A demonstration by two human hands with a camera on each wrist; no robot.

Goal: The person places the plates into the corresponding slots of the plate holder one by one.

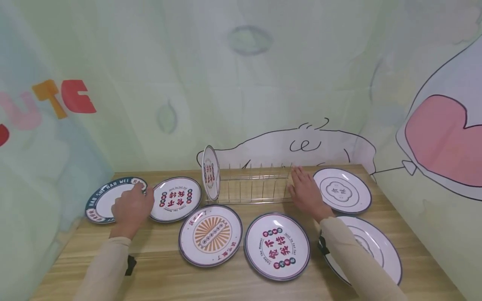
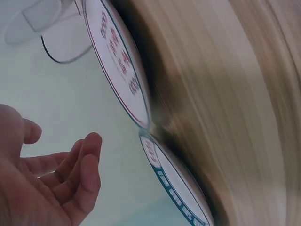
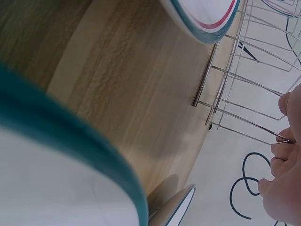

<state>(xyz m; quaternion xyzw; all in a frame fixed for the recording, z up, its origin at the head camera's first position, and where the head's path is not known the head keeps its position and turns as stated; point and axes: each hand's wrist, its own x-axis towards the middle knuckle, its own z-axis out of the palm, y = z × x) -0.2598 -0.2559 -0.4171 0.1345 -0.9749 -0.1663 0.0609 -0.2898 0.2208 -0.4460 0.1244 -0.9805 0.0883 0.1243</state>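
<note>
My left hand (image 1: pixel 132 207) hovers over the oval plate with a dark teal lettered rim (image 1: pixel 113 203) at the far left. In the left wrist view, its fingers are loosely bent and hold nothing, apart from the plates. My right hand (image 1: pixel 308 193) is at the right end of the wire dish rack (image 1: pixel 253 201). The right wrist view shows its thumb and fingers about the rack's end wires (image 3: pixel 244 123). One round plate with red characters (image 1: pixel 211 173) stands upright in the rack's left end.
Around the rack lie a red-lettered plate (image 1: pixel 176 199), a plate with an orange sunburst (image 1: pixel 211 235), another red-lettered plate (image 1: pixel 277 246) and a grey-emblem plate (image 1: pixel 342 190). Under the right forearm is an oval plate (image 1: pixel 384 251). A printed curtain (image 1: pixel 241 96) hangs behind the wooden table (image 1: pixel 162 267).
</note>
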